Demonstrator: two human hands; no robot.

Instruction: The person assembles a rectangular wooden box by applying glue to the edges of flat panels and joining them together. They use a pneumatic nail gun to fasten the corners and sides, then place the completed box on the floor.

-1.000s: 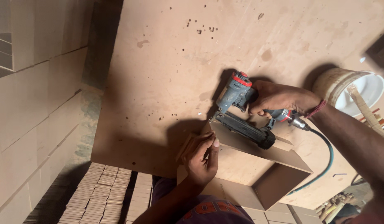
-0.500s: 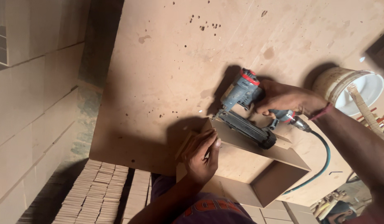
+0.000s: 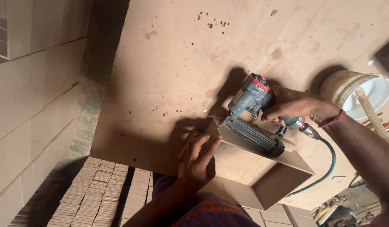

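Observation:
My right hand grips the handle of a grey pneumatic nail gun with a red cap. Its nose presses on the top edge of an open box made of brown fibreboard. My left hand lies flat against the box's near corner and holds it steady. The box stands on a large brown board that serves as the work surface. A dark green air hose runs from the gun's handle down past the box.
A white bucket with a wooden stick in it stands at the right edge of the board. Stacks of thin cut strips lie below the board's near edge. Large fibreboard panels lean at the left.
The nail gun and my right hand have shifted slightly along the box's top edge. My left hand stays pressed on the box's corner.

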